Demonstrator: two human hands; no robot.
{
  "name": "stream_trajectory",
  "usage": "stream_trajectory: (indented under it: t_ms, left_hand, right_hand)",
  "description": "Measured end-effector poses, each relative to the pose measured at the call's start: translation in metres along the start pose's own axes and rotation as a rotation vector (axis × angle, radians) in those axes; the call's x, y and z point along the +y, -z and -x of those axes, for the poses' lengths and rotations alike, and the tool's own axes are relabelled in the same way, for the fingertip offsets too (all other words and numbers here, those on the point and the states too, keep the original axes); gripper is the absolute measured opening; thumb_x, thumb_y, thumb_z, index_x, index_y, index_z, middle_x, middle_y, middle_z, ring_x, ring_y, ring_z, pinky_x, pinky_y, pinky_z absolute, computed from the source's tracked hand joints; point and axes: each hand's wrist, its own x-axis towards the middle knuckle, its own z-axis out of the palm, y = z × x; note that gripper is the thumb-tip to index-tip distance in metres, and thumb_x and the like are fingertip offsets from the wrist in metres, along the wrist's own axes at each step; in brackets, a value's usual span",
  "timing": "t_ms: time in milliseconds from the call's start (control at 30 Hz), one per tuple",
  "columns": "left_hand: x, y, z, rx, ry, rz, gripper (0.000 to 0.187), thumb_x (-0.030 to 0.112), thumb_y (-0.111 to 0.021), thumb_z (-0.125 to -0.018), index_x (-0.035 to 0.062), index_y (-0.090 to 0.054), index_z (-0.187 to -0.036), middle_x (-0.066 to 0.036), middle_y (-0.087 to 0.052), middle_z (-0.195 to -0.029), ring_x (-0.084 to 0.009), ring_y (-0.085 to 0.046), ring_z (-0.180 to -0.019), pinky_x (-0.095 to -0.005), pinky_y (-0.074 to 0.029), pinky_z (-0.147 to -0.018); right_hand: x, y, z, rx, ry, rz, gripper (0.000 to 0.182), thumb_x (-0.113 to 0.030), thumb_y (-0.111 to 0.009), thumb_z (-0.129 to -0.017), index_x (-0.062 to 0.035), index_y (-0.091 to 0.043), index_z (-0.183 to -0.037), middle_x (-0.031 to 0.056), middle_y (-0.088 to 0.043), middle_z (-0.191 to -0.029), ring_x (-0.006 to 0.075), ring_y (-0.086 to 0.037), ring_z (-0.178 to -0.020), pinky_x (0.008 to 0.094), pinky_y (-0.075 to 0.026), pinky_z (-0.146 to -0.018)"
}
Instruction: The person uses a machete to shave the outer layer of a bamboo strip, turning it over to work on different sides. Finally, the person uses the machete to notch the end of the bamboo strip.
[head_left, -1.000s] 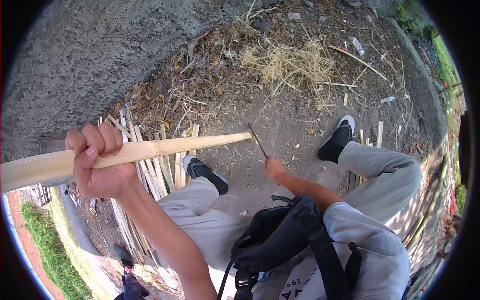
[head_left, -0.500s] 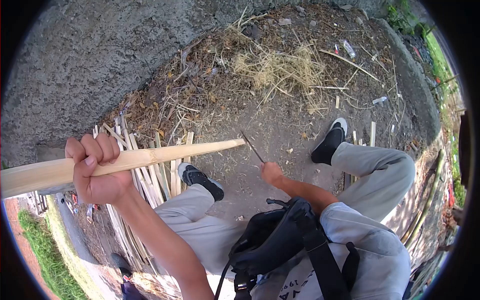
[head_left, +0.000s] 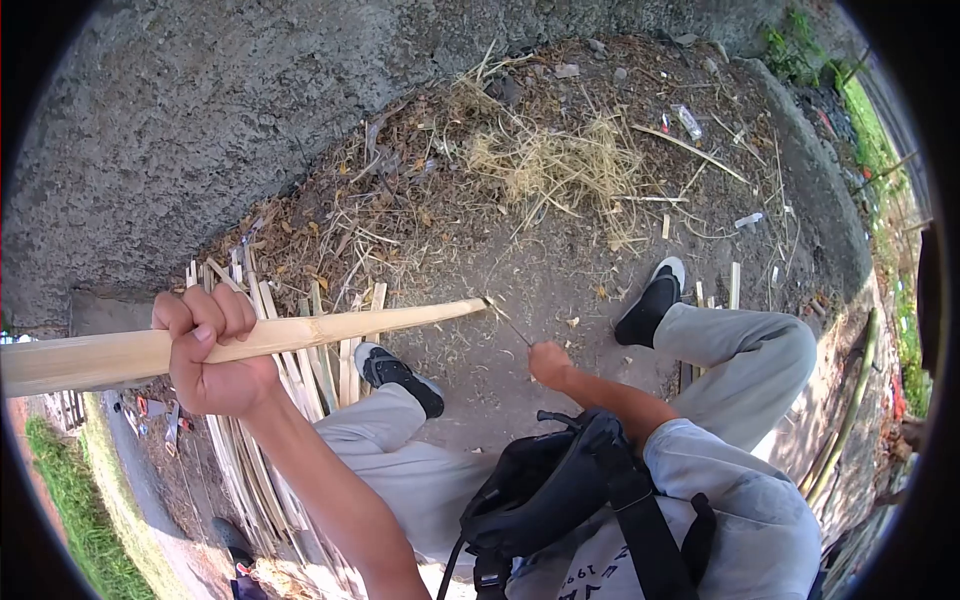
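A long pale bamboo piece [head_left: 370,322] runs from the left edge to the middle of the view, narrowing toward its right end. My left hand [head_left: 215,350] is wrapped round its wide part, thumb on the near side. My right hand [head_left: 549,364] is closed round the handle end of a thin dark blade [head_left: 512,325], and the handle itself is hidden in the fist. The blade's far end meets the tip of the bamboo, where a small sliver shows.
Pale strips [head_left: 270,450] lie in a bundle at the left, beside my shoe [head_left: 398,378]. Dry shavings [head_left: 555,165] are heaped ahead, below a rough grey stone [head_left: 200,130]. A black bag [head_left: 550,490] hangs at my front. Another person's foot [head_left: 232,538] shows at the lower left.
My left hand and the bamboo have shifted slightly right, with the tip a little lower. My right hand has moved slightly down and right, and the blade now meets the bamboo's tip.
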Motion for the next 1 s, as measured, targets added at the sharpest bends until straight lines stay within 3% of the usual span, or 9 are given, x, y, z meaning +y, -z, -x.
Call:
stream_trajectory:
  t_ms: [67,167,367,467,667,767,1000]
  left_hand:
    - [0.002,0.002,-0.001,0.007,-0.013,-0.003,0.024,0.000,-0.046,-0.065,0.0127,-0.026,-0.067,-0.001,-0.026,-0.054,-0.0101,-0.019,-0.047,-0.0265,-0.017,-0.044]
    - [0.004,0.005,0.002,0.020,-0.033,0.001,0.023,0.001,-0.045,-0.066,0.0126,-0.025,-0.067,-0.001,-0.026,-0.054,-0.0102,-0.019,-0.047,-0.0262,-0.017,-0.043]
    - [0.004,0.003,0.012,0.126,-0.048,0.006,0.022,0.001,-0.044,-0.066,0.0123,-0.025,-0.067,-0.002,-0.025,-0.054,-0.0104,-0.018,-0.047,-0.0263,-0.017,-0.043]
    - [0.006,-0.001,0.016,0.076,-0.066,-0.030,0.023,0.002,-0.044,-0.066,0.0124,-0.024,-0.067,-0.002,-0.024,-0.053,-0.0100,-0.016,-0.046,-0.0268,-0.016,-0.042]
    - [0.009,0.000,0.022,0.170,-0.108,-0.030,0.024,0.001,-0.044,-0.064,0.0125,-0.024,-0.066,-0.001,-0.023,-0.053,-0.0095,-0.015,-0.046,-0.0268,-0.015,-0.041]
    - [0.011,0.004,0.027,0.152,-0.110,-0.028,0.025,0.000,-0.045,-0.065,0.0126,-0.023,-0.066,-0.001,-0.022,-0.053,-0.0095,-0.015,-0.046,-0.0267,-0.015,-0.042]
    - [0.012,0.012,0.028,0.111,-0.089,-0.046,0.023,0.002,-0.046,-0.066,0.0126,-0.025,-0.068,-0.001,-0.024,-0.055,-0.0104,-0.020,-0.048,-0.0256,-0.018,-0.044]
  right_hand:
    - [0.007,-0.005,-0.011,-0.025,0.055,0.052,0.039,-0.029,-0.046,-0.095,0.0045,-0.066,-0.089,0.0307,-0.064,-0.089,0.0475,-0.063,-0.087,0.0517,-0.052,-0.077]
    - [-0.024,0.033,-0.004,-0.009,-0.076,-0.051,0.040,-0.029,-0.046,-0.095,0.0044,-0.067,-0.094,0.0286,-0.065,-0.094,0.0456,-0.064,-0.089,0.0501,-0.053,-0.079]
    - [-0.054,0.037,0.021,0.351,0.058,-0.376,0.037,-0.024,-0.044,-0.095,0.0049,-0.065,-0.089,0.0260,-0.066,-0.086,0.0435,-0.066,-0.082,0.0483,-0.054,-0.073]
    - [-0.011,-0.016,0.003,0.071,0.128,0.115,0.040,-0.027,-0.046,-0.095,0.0041,-0.066,-0.083,0.0282,-0.064,-0.075,0.0477,-0.063,-0.081,0.0517,-0.053,-0.071]
    - [-0.011,-0.017,-0.012,-0.029,-0.071,-0.048,0.047,-0.034,-0.046,-0.093,0.0069,-0.066,-0.085,0.0317,-0.063,-0.081,0.0477,-0.063,-0.083,0.0525,-0.051,-0.077]
    - [-0.031,0.014,-0.007,-0.099,-0.087,-0.080,0.044,-0.032,-0.047,-0.093,0.0081,-0.065,-0.093,0.0330,-0.063,-0.093,0.0473,-0.062,-0.090,0.0515,-0.051,-0.082]
    - [-0.068,0.055,0.018,0.015,-0.001,-0.185,0.040,-0.027,-0.047,-0.093,0.0078,-0.064,-0.088,0.0316,-0.063,-0.083,0.0474,-0.062,-0.083,0.0524,-0.049,-0.076]
